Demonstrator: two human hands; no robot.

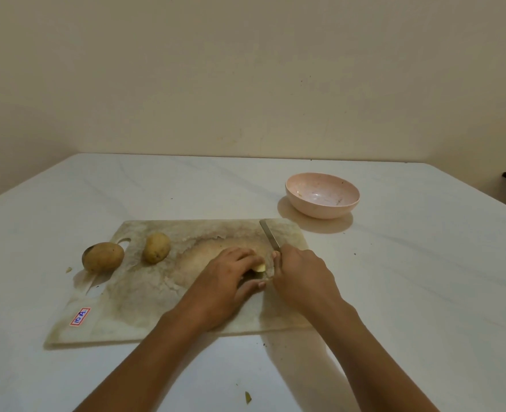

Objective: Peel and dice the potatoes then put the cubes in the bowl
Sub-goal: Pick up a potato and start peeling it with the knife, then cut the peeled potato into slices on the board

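On the worn cutting board [144,304] my left hand [225,283] curls over a potato [259,267], of which only a pale yellow bit shows between the fingers. My right hand [300,273] grips a knife [269,234] whose blade points away toward the board's far edge, right beside the held potato. One unpeeled potato [156,247] lies on the board's left part. Another unpeeled potato [103,256] rests on the table at the board's left edge, near the handle hole. A pink bowl [322,195] stands beyond the board to the right; I see no cubes in it.
The white table [424,263] meets a beige wall at the back. A red-framed label [80,316] is stuck on the board's near left corner. Small peel scraps lie at the table's near edge [247,397] and left of the potatoes [68,269].
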